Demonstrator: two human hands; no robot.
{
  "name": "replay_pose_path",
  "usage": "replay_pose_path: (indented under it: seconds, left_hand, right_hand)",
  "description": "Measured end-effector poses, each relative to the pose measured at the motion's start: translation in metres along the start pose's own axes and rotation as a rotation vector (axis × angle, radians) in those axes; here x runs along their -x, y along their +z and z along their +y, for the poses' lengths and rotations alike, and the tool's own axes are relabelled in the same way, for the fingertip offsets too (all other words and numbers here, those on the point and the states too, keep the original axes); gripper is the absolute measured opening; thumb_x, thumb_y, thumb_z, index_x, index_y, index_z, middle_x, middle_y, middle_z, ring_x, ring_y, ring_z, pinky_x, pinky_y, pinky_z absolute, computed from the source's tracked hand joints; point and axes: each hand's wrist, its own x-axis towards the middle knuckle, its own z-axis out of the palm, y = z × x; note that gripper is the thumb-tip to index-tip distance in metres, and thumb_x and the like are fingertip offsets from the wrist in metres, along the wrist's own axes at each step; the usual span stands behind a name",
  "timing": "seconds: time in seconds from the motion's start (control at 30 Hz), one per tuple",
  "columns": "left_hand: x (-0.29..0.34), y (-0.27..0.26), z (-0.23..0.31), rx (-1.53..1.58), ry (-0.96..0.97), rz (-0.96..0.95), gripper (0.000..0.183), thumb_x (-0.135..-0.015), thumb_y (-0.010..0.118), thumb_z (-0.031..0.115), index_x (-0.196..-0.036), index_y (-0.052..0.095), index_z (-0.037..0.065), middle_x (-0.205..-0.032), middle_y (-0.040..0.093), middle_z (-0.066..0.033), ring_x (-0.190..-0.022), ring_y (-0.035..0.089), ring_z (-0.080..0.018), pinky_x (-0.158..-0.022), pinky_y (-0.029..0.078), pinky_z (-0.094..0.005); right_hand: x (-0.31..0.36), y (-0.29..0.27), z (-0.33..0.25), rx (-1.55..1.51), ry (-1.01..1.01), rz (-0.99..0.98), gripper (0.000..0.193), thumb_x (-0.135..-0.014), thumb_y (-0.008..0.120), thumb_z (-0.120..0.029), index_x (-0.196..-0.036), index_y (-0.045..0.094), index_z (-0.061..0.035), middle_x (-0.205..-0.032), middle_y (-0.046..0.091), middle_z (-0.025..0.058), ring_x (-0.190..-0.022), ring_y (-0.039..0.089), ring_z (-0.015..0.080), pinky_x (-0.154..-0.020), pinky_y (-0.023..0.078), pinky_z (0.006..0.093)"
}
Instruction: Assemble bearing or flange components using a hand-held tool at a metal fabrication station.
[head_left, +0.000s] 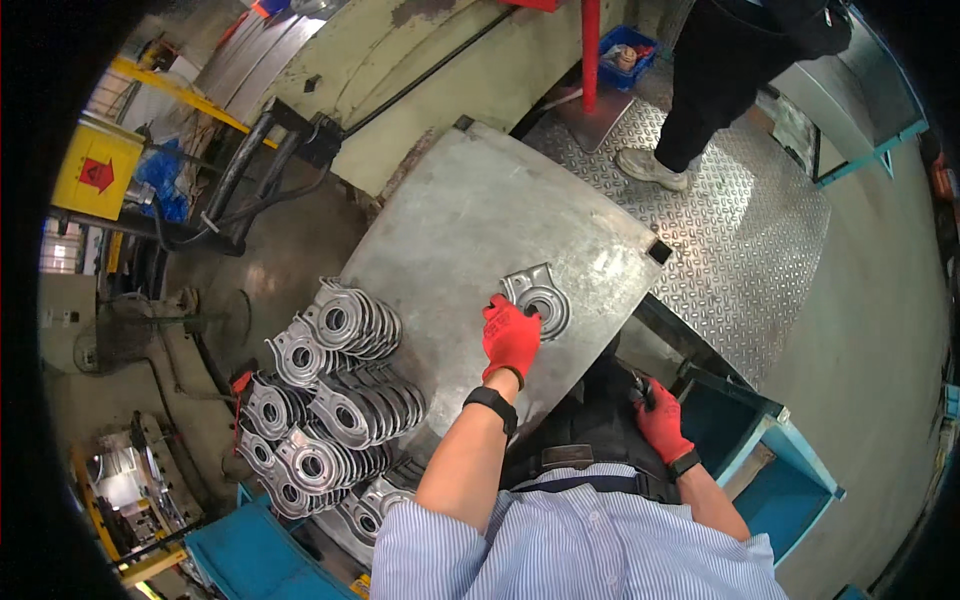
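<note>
A single grey stamped metal bracket (pixel 543 297), with a ringed round hole and a curved tab, lies flat on the metal table (pixel 455 220). My left hand (pixel 511 338), in a red glove with dark fingertips, is closed on its near left side, fingers at the ring. Off the table's right edge, by my thigh, my right hand (pixel 662 420) wears the same kind of glove. Its fingers are curled around a small dark thing that I cannot make out. Stacks of similar brackets (pixel 345 410) stand on edge in rows at the table's left side.
Blue metal bins (pixel 790 490) stand at lower right, and another blue bin (pixel 250 550) at lower left. A person in dark trousers (pixel 700 90) stands on the checkered steel platform (pixel 740 220) beyond the table. A red post (pixel 590 60) rises beside a pale green machine (pixel 400 80).
</note>
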Motion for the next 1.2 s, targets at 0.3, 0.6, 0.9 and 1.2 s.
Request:
replay_pose_path:
  seconds: [0.3,0.6,0.9,1.2]
  left_hand:
    - [0.051,0.009,-0.037,0.438,-0.046,-0.314,0.035,-0.074,0.069,0.032,-0.090,0.064,0.002,-0.091,0.065,-0.0198,-0.092,0.060,-0.0366,-0.078,0.047,-0.0423]
    - [0.060,0.032,-0.057,0.377,-0.053,-0.273,0.036,-0.076,0.067,0.027,-0.096,0.059,-0.002,-0.093,0.063,-0.0243,-0.094,0.059,-0.0401,-0.079,0.047,-0.0443]
    - [0.061,0.035,-0.056,0.341,-0.076,-0.246,0.035,-0.076,0.067,0.027,-0.094,0.059,-0.002,-0.095,0.063,-0.0241,-0.094,0.059,-0.0406,-0.078,0.047,-0.0457]
    - [0.067,0.027,-0.044,0.348,-0.142,-0.234,0.037,-0.076,0.066,0.029,-0.092,0.058,-0.004,-0.093,0.063,-0.0250,-0.092,0.059,-0.0412,-0.077,0.047,-0.0458]
  right_hand:
    - [-0.014,0.004,-0.031,-0.039,-0.155,-0.122,0.036,-0.074,0.066,-0.014,-0.108,0.058,-0.0051,-0.100,0.062,0.0184,-0.094,0.059,0.0363,-0.078,0.048,0.0402]
    - [-0.026,0.039,-0.027,0.109,-0.242,-0.200,0.040,-0.075,0.064,-0.018,-0.112,0.055,-0.0071,-0.103,0.061,0.0172,-0.095,0.058,0.0359,-0.079,0.047,0.0426]
    - [-0.023,0.041,-0.031,0.166,-0.159,-0.300,0.042,-0.074,0.063,-0.019,-0.112,0.053,-0.0060,-0.106,0.060,0.0159,-0.098,0.057,0.0341,-0.082,0.047,0.0421]
    - [-0.019,0.042,-0.034,0.117,-0.175,-0.200,0.041,-0.075,0.062,-0.018,-0.113,0.053,-0.0048,-0.106,0.060,0.0158,-0.098,0.057,0.0347,-0.082,0.047,0.0418]
